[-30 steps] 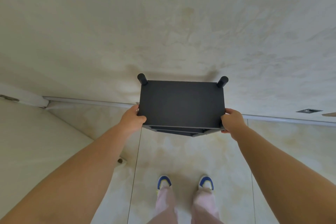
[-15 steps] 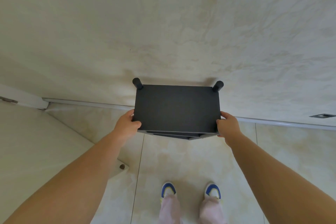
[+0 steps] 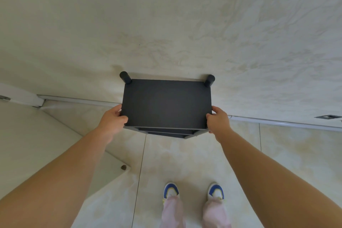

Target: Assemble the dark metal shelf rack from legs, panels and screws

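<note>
The dark metal shelf rack (image 3: 166,103) stands assembled in front of me, seen from above, close to the pale wall. Its top panel faces me and two round leg tops stick up at the far corners (image 3: 125,77) (image 3: 209,80). Edges of lower panels show under the near edge. My left hand (image 3: 112,119) grips the left near corner of the top panel, thumb on top. My right hand (image 3: 218,119) grips the right near corner the same way. Whether the rack touches the floor is hidden.
A pale marbled wall (image 3: 185,24) rises right behind the rack, with a white skirting strip (image 3: 277,121) at its foot. A white door or panel (image 3: 55,144) slants in from the left, a small stopper (image 3: 123,167) at its corner. My shoes (image 3: 171,189) stand on beige floor tiles.
The rack, held in both hands, has moved away from me towards the wall, and my feet have dropped lower in view. Both hands keep their grip on the top panel's corners.
</note>
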